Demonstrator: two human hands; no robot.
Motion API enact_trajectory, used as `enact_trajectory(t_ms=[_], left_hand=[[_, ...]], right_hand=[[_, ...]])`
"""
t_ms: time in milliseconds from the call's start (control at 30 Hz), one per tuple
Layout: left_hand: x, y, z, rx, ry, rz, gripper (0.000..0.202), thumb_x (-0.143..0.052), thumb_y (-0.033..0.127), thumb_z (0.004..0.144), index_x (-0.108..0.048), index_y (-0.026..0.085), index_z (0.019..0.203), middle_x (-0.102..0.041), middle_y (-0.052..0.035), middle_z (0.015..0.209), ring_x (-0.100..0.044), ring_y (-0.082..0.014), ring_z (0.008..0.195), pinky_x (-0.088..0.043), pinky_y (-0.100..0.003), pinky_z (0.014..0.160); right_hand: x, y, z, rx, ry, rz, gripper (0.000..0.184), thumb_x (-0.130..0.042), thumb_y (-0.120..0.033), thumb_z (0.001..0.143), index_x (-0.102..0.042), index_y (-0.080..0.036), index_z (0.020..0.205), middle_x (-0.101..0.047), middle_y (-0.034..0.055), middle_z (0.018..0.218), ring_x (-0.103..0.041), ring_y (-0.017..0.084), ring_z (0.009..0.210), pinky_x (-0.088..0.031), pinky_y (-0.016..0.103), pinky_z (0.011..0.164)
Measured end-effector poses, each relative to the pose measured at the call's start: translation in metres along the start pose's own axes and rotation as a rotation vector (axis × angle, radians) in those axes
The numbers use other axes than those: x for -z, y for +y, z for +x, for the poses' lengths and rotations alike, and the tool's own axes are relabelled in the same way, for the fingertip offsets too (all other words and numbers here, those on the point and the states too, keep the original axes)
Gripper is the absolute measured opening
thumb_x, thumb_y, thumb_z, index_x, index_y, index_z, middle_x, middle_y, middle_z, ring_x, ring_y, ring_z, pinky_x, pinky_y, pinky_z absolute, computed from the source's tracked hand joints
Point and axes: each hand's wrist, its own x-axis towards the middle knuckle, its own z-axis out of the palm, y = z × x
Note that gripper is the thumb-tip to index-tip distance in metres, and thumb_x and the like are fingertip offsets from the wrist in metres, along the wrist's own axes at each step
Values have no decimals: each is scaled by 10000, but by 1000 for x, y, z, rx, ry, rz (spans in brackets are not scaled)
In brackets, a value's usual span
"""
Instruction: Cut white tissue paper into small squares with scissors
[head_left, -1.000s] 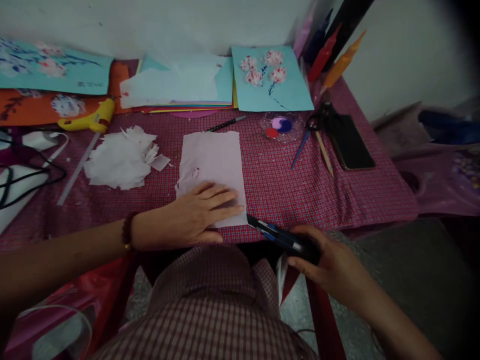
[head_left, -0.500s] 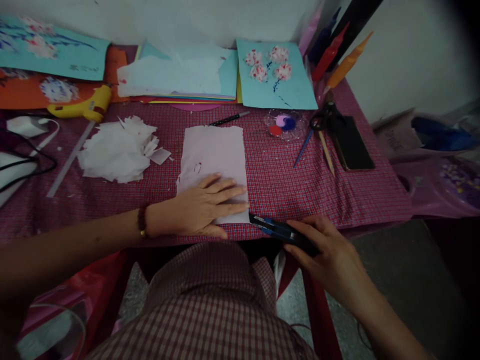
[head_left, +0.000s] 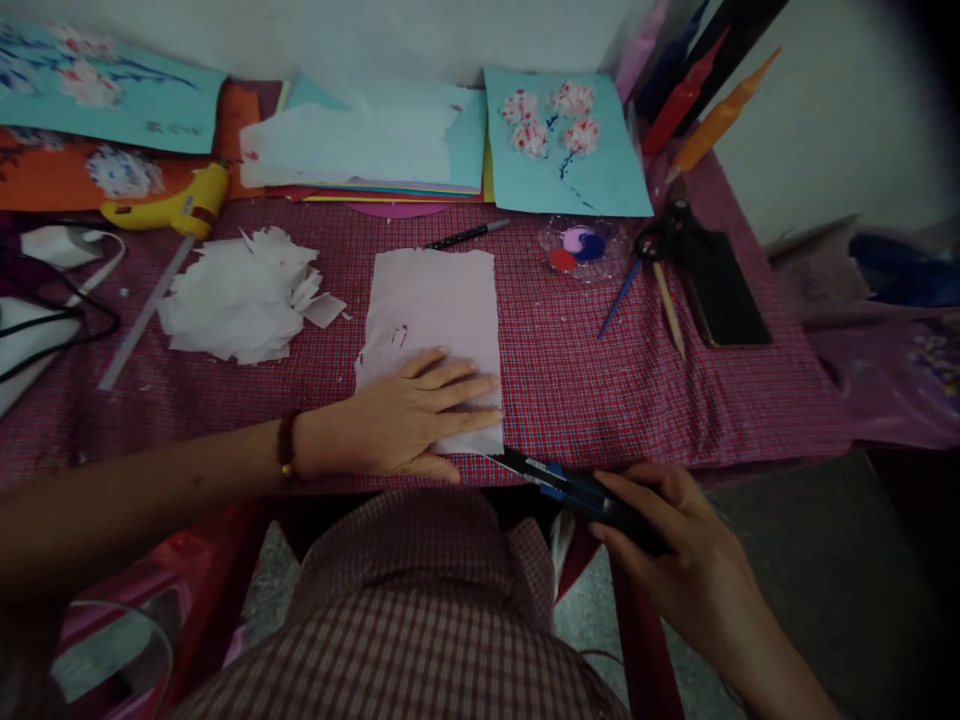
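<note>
My left hand (head_left: 420, 415) lies flat, fingers spread, on a pale sheet of paper (head_left: 433, 300) with small red marks. My right hand (head_left: 675, 530) is closed round a dark blue and black utility knife (head_left: 592, 498). Its blade tip touches or lies very close to the sheet's lower right corner; I cannot tell whether it is under the paper. To the left of the sheet is a heap of white paper pieces (head_left: 238, 300). A dark pen (head_left: 465, 235) rests just beyond its upper edge.
A yellow glue gun (head_left: 191, 205) lies at the left near cables. Painted blue card (head_left: 566, 150) and stacked coloured paper (head_left: 375, 150) stand at the back. On the right are a paint palette (head_left: 570, 250), scissors (head_left: 660, 235), a pencil (head_left: 669, 310) and a phone (head_left: 724, 295).
My right hand and the utility knife have moved a little right and down, and more of the blade shows at the paper's corner. My left hand stays on the sheet. The view has shifted slightly.
</note>
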Motion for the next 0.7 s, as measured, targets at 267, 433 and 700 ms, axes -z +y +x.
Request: enact_trajectory(t_ms=[267, 433, 700], left_hand=[[1, 1, -1, 14, -28, 21, 754, -430, 671, 875, -316, 253, 1491, -341, -129, 1549, -247, -306, 1440, -70, -506, 1171], [1, 1, 0, 1, -39, 37, 725, -442, 670, 870, -349, 277, 1473, -336, -127, 1551, -246, -321, 1434, -79, -526, 1159], [0, 0, 0, -22, -28, 60, 716, -428, 684, 869, -387, 272, 1453, -348, -124, 1544, -270, -330, 1420, -92, -528, 1155]], right_hand=[[1, -4, 15, 28, 16, -28, 356, -613, -328, 898, -556, -246, 1239, -527, 96, 1099, -606, 243, 949, -552, 393, 763], [-1, -13, 26, 62, 8, -36, 342, -606, -315, 900, -558, -240, 1230, -538, 96, 1097, -615, 243, 949, -556, 396, 779], [-5, -24, 29, 90, -21, -30, 329, -598, -291, 904, -551, -236, 1225, -558, 91, 1069, -630, 234, 917, -568, 388, 769]])
